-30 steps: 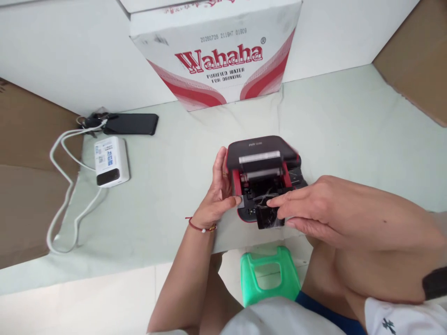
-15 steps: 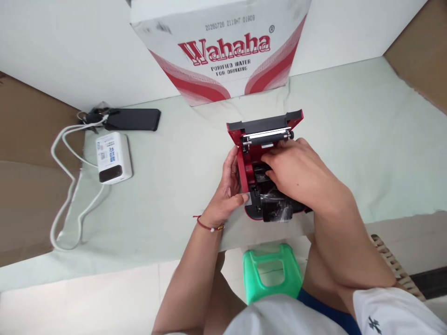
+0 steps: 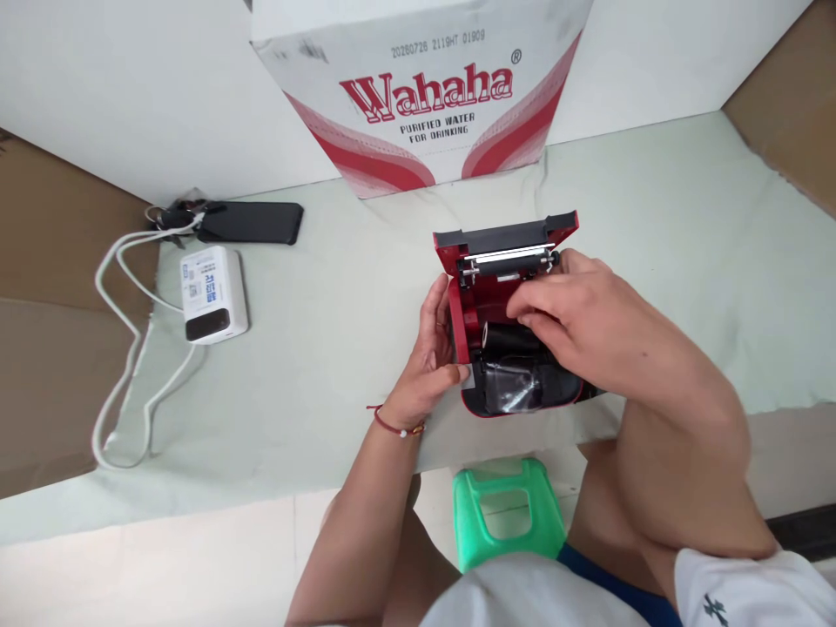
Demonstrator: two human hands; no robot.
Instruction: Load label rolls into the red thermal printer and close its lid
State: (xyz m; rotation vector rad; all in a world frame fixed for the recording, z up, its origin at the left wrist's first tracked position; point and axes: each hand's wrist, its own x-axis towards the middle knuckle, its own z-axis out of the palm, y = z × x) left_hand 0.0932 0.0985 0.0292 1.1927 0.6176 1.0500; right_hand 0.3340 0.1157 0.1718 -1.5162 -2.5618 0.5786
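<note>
A small red and black roll printer (image 3: 460,326) rests at the table's front edge, its lid raised and a roller across the lid's inside. In the compartment lies a black roll (image 3: 506,337) with a pale core. Shiny black film (image 3: 513,385) spreads over the front of the housing. My left hand (image 3: 434,348) grips the printer's left side, thumb on a grey patch near the front corner. Above the right part of the compartment is my right hand (image 3: 575,313), thumb and fingers drawn together close to the roll. Whatever is between those fingertips is hidden.
A white Wahaha carton (image 3: 437,104) stands behind the printer. Left of it lie a black phone (image 3: 252,223), a white power bank (image 3: 214,294) and a looped white cable (image 3: 101,401). Cardboard panels flank the table (image 3: 326,331). Below its edge is a green stool (image 3: 470,518).
My right hand has lifted and shifted right from inside the compartment, so the black roll shows more plainly. My left hand stays on the printer's side.
</note>
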